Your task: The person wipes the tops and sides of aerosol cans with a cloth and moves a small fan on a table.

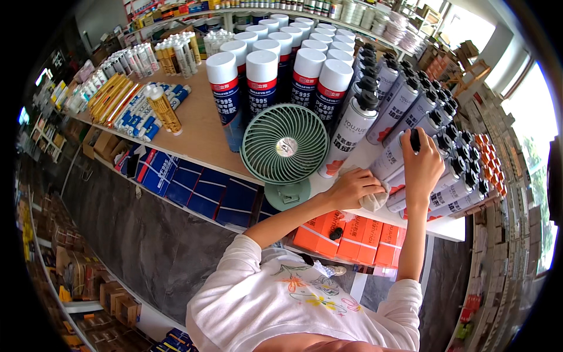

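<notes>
Gold tubes (108,101) lie on the tabletop (196,132), far to the left of your left hand (356,186). White-capped cans (262,79) stand nearer that hand, beyond the green fan (285,146) just to its left. Your left hand grips a beige cloth (374,201). Between your hands, a pale can (387,159) leans; your right hand (427,161) pinches its black cap (414,139). More black-capped cans (451,204) crowd to the right of that hand.
</notes>
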Action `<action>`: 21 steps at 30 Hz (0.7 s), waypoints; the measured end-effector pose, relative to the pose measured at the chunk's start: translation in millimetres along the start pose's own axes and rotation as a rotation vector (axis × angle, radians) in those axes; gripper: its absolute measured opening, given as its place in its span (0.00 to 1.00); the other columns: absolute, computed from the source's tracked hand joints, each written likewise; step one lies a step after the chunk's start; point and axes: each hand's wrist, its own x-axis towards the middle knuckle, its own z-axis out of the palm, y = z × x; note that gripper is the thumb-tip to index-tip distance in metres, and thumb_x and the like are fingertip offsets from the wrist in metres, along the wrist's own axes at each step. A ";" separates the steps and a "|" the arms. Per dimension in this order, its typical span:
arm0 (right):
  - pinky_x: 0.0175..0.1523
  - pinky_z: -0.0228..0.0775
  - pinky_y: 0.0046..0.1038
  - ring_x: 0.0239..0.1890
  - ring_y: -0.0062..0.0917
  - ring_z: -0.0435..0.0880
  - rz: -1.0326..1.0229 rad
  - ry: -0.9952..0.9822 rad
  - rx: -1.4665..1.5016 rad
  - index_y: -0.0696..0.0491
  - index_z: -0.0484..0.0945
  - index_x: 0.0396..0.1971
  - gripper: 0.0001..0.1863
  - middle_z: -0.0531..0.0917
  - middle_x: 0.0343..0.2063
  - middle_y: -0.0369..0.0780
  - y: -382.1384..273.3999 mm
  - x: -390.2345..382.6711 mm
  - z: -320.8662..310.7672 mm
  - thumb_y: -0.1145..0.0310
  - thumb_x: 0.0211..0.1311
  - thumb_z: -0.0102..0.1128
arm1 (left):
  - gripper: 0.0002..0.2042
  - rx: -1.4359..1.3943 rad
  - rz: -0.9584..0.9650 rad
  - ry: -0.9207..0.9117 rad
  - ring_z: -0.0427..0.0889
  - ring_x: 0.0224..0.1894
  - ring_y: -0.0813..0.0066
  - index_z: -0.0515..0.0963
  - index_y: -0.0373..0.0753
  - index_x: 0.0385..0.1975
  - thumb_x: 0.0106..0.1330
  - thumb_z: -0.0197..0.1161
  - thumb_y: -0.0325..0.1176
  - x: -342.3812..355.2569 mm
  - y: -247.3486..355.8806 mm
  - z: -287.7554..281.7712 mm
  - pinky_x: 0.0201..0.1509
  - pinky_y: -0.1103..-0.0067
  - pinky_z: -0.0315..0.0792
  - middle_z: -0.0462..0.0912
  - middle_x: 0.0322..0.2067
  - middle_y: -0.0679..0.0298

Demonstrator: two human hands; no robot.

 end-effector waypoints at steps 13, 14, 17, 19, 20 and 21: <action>0.22 0.75 0.30 0.19 0.35 0.84 -0.005 0.097 -0.021 0.54 0.83 0.33 0.16 0.85 0.25 0.39 1.5 5.5 13.2 0.55 0.61 0.63 | 0.19 0.125 0.124 0.144 0.79 0.39 0.67 0.84 0.44 0.38 0.41 0.74 0.31 -1.7 -5.1 10.6 0.42 0.72 0.75 0.83 0.38 0.70; 0.21 0.74 0.30 0.17 0.34 0.83 -0.002 0.090 -0.029 0.54 0.84 0.34 0.17 0.85 0.24 0.38 4.0 4.5 12.0 0.54 0.61 0.63 | 0.18 0.046 0.062 0.150 0.78 0.39 0.67 0.84 0.44 0.39 0.43 0.72 0.29 -4.9 -2.4 13.7 0.43 0.72 0.74 0.83 0.39 0.71; 0.19 0.73 0.29 0.16 0.32 0.83 0.022 0.115 -0.059 0.55 0.84 0.35 0.17 0.85 0.25 0.38 10.6 0.0 17.5 0.54 0.60 0.63 | 0.18 -0.020 -0.017 0.209 0.78 0.38 0.67 0.84 0.44 0.39 0.44 0.71 0.28 22.3 8.5 1.8 0.44 0.71 0.73 0.82 0.40 0.71; 0.18 0.72 0.28 0.16 0.31 0.83 0.044 0.096 -0.046 0.55 0.84 0.36 0.17 0.85 0.25 0.37 6.1 -3.2 13.0 0.55 0.59 0.64 | 0.20 0.014 -0.007 0.331 0.79 0.39 0.67 0.84 0.43 0.39 0.41 0.73 0.28 53.5 21.3 -19.3 0.43 0.71 0.74 0.83 0.40 0.70; 0.18 0.72 0.28 0.15 0.31 0.82 0.011 0.139 -0.033 0.55 0.84 0.36 0.17 0.85 0.24 0.38 2.8 -4.4 12.7 0.55 0.59 0.63 | 0.20 0.007 -0.005 0.326 0.79 0.39 0.67 0.84 0.43 0.39 0.41 0.73 0.28 58.5 16.9 -22.7 0.43 0.71 0.74 0.83 0.40 0.70; 0.18 0.71 0.28 0.15 0.31 0.82 0.007 0.146 -0.031 0.55 0.83 0.35 0.16 0.84 0.23 0.38 3.1 -5.7 13.6 0.55 0.59 0.63 | 0.20 0.005 0.040 0.342 0.79 0.40 0.67 0.84 0.44 0.40 0.41 0.73 0.28 63.6 13.2 -23.7 0.43 0.71 0.74 0.83 0.40 0.71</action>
